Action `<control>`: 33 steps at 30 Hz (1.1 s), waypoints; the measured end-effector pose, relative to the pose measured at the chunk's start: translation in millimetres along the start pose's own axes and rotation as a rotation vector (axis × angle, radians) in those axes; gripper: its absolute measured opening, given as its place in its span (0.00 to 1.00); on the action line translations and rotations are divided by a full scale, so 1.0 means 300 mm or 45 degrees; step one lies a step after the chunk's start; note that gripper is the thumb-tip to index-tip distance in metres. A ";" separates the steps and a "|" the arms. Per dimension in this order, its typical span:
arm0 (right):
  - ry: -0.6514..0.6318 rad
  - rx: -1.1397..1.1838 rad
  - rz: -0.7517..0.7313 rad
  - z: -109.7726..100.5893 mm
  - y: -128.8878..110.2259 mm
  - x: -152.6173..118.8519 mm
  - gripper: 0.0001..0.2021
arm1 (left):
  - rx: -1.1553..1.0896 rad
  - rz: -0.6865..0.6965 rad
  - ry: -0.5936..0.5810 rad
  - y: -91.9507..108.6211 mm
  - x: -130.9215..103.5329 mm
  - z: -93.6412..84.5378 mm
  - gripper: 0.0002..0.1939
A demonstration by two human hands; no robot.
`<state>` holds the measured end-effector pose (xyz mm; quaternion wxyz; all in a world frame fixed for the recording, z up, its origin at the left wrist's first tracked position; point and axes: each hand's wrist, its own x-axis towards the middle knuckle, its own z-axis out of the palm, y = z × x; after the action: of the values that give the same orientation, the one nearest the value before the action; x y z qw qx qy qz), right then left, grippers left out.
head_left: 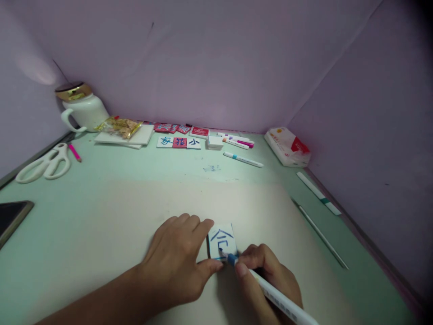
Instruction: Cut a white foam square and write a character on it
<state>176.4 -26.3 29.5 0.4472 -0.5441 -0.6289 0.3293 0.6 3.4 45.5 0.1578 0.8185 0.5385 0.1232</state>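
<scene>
A small white square block (214,244) lies flat on the table, with blue strokes of a character on its top face. My left hand (181,253) steadies it, index finger at the upper left corner and thumb along the lower edge. In my right hand (267,275) is a white marker pen (282,300) with a blue end, gripped between thumb and fingers. Its tip touches the block's face inside the drawn strokes. The fingers of my right hand partly cover the block's lower right corner.
Lettered squares (179,142), a stack of white blocks (214,143) and several markers (242,159) lie farther back. A lidded mug (86,110), scissors (45,164) and a phone (13,219) are left; a tissue pack (287,146) and thin rod (323,237) are right.
</scene>
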 end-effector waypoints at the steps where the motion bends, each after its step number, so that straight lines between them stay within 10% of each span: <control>1: -0.007 -0.002 -0.007 -0.001 -0.001 0.001 0.09 | 0.000 -0.001 -0.003 0.000 0.001 0.000 0.20; 33: -0.048 -0.100 -0.121 -0.039 0.046 0.014 0.09 | 0.017 0.026 0.038 -0.003 0.000 0.009 0.18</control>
<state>192.4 -20.6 22.5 0.4289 -0.5243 -0.6749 0.2928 0.8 3.3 42.5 0.1431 0.8230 0.5334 0.1333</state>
